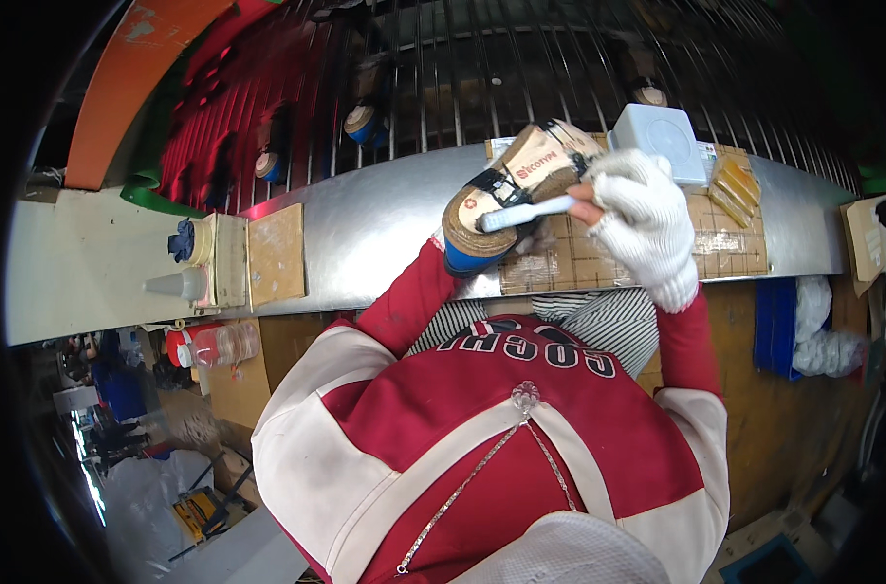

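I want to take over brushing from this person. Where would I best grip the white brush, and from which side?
Grip the white brush at its handle end on the right, where the gloved right hand already wraps it. It lies nearly level across the sandal, its tip pointing left over the sole, so probably come in from the right, clear of the left hand, which is hidden behind the sandal.

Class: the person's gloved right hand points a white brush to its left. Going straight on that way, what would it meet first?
Most likely the sandal in the left hand; the right hand aims the brush at its footbed, apparently already touching.
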The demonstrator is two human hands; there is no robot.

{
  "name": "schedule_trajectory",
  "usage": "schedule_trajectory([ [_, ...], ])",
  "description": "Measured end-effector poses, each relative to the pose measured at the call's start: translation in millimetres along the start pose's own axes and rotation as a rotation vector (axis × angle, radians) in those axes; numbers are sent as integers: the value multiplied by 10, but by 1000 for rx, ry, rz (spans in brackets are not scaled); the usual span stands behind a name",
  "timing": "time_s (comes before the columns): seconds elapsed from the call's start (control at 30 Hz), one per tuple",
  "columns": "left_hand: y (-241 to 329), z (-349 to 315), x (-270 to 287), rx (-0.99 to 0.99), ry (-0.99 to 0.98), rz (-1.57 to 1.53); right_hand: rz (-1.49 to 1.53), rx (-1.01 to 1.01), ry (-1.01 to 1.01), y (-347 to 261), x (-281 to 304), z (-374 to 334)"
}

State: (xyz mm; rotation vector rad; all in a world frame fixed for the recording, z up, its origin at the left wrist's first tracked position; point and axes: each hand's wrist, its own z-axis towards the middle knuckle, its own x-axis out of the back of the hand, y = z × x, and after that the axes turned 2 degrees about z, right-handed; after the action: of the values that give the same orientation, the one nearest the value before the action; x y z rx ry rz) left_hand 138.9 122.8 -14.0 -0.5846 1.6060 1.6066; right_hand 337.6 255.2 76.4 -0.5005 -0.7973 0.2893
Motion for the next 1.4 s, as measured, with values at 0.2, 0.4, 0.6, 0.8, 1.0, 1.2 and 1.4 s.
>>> schedule_trajectory([
  [0.2, -365, -308, 383, -48, 324, -75, 199, 61, -252, 236, -69, 442],
  [0.4, -650, -501, 700, 96, 399, -372, 239, 179, -352, 347, -120, 613],
  [0.6, -724, -473, 532, 48, 134, -756, 251, 182, -370, 333, -152, 699],
  [0.8, -629, -433, 394, 91, 50, -753, 272, 223, -416, 409, -188, 691],
  [1.0, -639, -382, 325, 145, 0, -731, 237, 229, -411, 460, -145, 599],
  [1.2, -609, -328, 356, 204, -39, -679, 226, 176, -403, 529, 83, 516],
  [1.4, -161, -164, 591, 235, 41, -427, 337, -234, 17, 667, 554, 2],
])
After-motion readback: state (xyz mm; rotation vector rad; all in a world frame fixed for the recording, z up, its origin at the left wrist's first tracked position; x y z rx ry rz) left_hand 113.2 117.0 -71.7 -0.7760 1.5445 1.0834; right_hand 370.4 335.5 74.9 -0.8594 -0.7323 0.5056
